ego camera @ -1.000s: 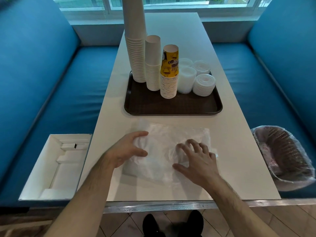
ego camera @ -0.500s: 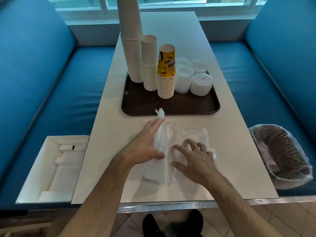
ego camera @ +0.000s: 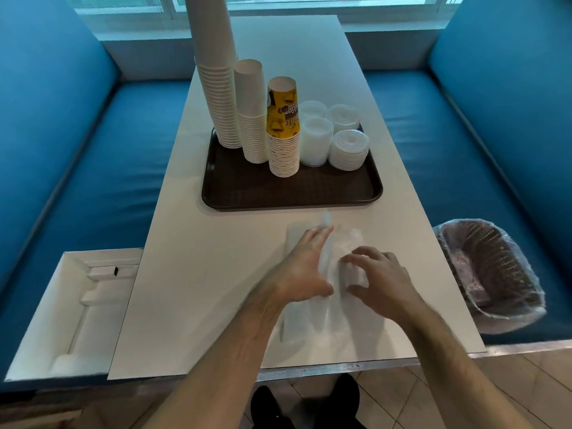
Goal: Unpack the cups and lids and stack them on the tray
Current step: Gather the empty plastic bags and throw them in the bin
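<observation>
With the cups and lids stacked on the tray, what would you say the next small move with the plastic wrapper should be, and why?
Probably finish folding the plastic wrapper and drop it in the lined bin on the right. The left hand and right hand both rest on it, it looks empty, and the tray holds the stacks.

Front strip of tray (ego camera: 235,193) left bare; back blocked by stacks.
Bare tabletop (ego camera: 198,274) is seen left of the plastic bag (ego camera: 328,305); cup stacks (ego camera: 247,119) and lid stacks (ego camera: 346,147) are crowded along the tray's far side; bin (ego camera: 489,274) sits right.
</observation>
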